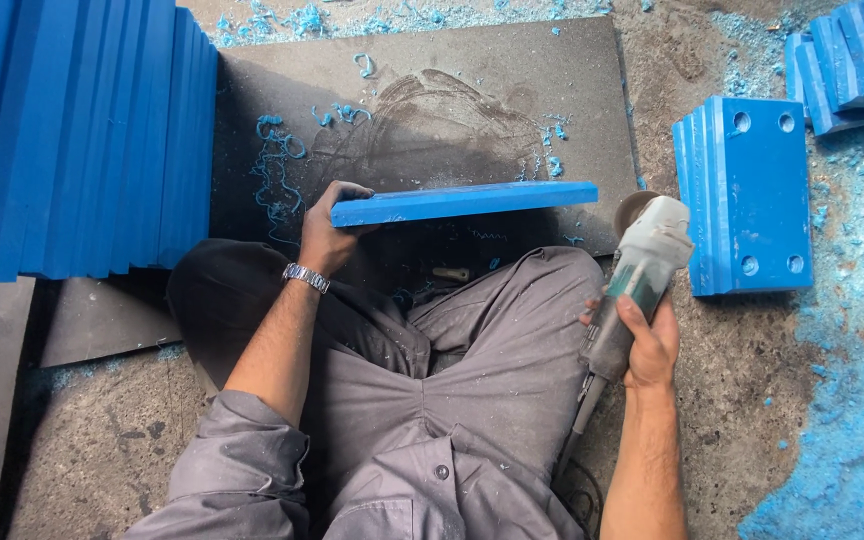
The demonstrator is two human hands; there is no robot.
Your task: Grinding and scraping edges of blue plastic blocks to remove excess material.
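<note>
My left hand (330, 228) grips the left end of a long blue plastic slab (464, 201), which stands on edge over a dark mat (472, 95) in front of my crossed legs. A metal watch is on that wrist. My right hand (645, 345) holds the body of a grey and green angle grinder (637, 272), its disc end pointing away from me just past the slab's right end. The grinder's cable runs back beside my right forearm.
A tall row of blue slabs (72, 130) stands at the left. A stack of blue plates with corner holes (752, 195) lies at the right, more blue pieces (852, 60) behind it. Blue shavings and dust (852, 400) cover the concrete floor.
</note>
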